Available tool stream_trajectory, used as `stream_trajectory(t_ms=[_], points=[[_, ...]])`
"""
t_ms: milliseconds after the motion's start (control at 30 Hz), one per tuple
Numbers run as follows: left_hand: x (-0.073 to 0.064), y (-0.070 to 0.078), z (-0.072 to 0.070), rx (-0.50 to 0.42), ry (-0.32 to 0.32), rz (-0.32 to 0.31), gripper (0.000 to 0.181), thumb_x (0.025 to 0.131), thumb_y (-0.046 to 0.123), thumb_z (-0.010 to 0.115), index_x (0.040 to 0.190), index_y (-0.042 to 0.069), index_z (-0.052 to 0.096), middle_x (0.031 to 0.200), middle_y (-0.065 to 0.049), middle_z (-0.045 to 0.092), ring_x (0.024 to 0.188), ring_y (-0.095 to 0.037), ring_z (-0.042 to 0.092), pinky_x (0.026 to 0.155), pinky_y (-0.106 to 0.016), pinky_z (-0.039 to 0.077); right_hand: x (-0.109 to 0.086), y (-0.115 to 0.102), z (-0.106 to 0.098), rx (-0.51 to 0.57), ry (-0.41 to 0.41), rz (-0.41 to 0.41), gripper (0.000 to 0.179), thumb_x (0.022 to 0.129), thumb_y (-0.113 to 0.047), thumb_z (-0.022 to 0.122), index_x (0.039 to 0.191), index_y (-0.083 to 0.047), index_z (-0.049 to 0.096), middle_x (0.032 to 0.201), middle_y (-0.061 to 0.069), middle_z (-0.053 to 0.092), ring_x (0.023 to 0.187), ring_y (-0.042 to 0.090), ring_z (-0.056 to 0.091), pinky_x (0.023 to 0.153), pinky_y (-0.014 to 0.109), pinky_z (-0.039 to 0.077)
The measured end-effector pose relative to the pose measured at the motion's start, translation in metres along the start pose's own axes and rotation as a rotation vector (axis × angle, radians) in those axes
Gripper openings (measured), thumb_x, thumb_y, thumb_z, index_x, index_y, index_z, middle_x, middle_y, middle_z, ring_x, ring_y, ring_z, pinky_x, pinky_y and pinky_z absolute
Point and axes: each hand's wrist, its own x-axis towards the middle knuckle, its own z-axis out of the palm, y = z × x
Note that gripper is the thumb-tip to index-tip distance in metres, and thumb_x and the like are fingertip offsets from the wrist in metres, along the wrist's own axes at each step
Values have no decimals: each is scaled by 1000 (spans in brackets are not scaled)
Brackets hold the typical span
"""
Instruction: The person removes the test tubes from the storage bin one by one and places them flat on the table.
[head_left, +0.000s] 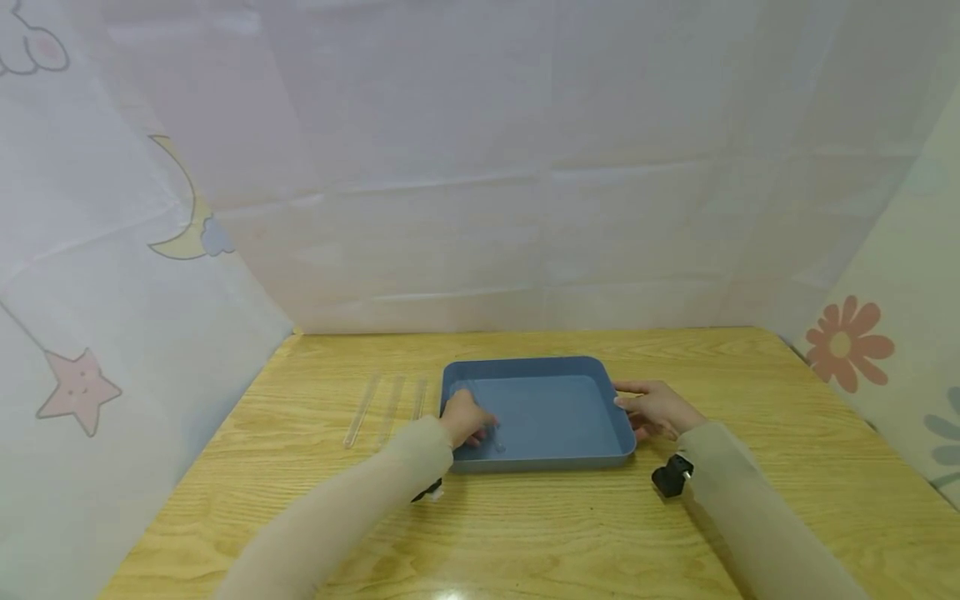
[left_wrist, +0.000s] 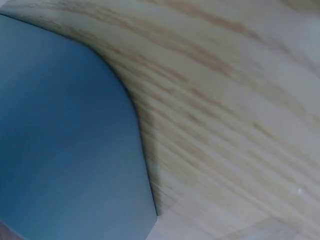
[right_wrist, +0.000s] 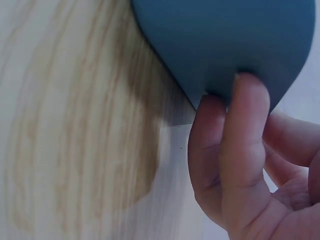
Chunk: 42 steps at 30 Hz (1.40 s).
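Observation:
A shallow blue tray (head_left: 555,417) with rounded corners lies on the table. My left hand (head_left: 467,417) reaches over the tray's left side with bent fingers and holds a clear tube-like piece (head_left: 500,447) low inside it; the palm hides most of the piece. My right hand (head_left: 656,408) is at the tray's right side. In the right wrist view its fingertips (right_wrist: 250,92) press on the outer wall (right_wrist: 225,40), with thumb and forefinger toward the rim. The left wrist view shows the tray's outer wall (left_wrist: 70,125) and not the hand.
Three slender clear tubes (head_left: 362,411) lie side by side on the wooden table (head_left: 540,533), left of the tray. A pale curtain (head_left: 480,208) hangs behind the table. Black wrist cameras (head_left: 672,477) sit at both sleeves.

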Motion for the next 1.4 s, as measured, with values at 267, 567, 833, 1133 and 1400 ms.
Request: stream_trajectory(t_ms=[267, 567, 833, 1133, 1400], points=[[1, 1, 2, -2, -15, -11, 31, 85, 1, 72, 108, -9, 56, 79, -14, 56, 53, -19, 52, 43, -29, 51, 1, 0, 0, 8, 1, 0, 55, 101, -8, 52, 149, 6, 28, 96, 11, 68, 75, 19, 66, 58, 32, 56], [-4, 4, 5, 33, -22, 6, 35, 87, 0, 66, 117, -13, 52, 80, -15, 54, 56, -20, 50, 45, -30, 50, 0, 0, 1, 1, 3, 1, 55, 101, -9, 52, 149, 6, 28, 96, 11, 68, 73, 18, 65, 56, 30, 54], [-2, 5, 7, 1, -33, -28, 48, 88, 0, 66, 129, -15, 45, 94, -19, 55, 57, -20, 50, 45, -29, 51, 0, 0, 1, -2, 3, 13, 55, 102, -10, 51, 150, 4, 28, 103, 15, 66, 75, 19, 64, 58, 31, 55], [-5, 7, 2, -77, -53, -67, 40, 88, 0, 65, 122, -12, 50, 96, -16, 54, 57, -19, 48, 47, -26, 49, -1, 0, 1, -5, 1, 9, 56, 102, -10, 51, 150, 3, 28, 102, 13, 67, 75, 19, 65, 59, 31, 55], [-9, 12, -3, -122, -102, -50, 21, 89, 0, 63, 107, -8, 57, 95, -15, 56, 61, -20, 51, 53, -30, 54, 0, -1, 0, -10, 4, 7, 56, 102, -11, 51, 150, 4, 28, 103, 15, 66, 74, 18, 65, 58, 31, 54]])
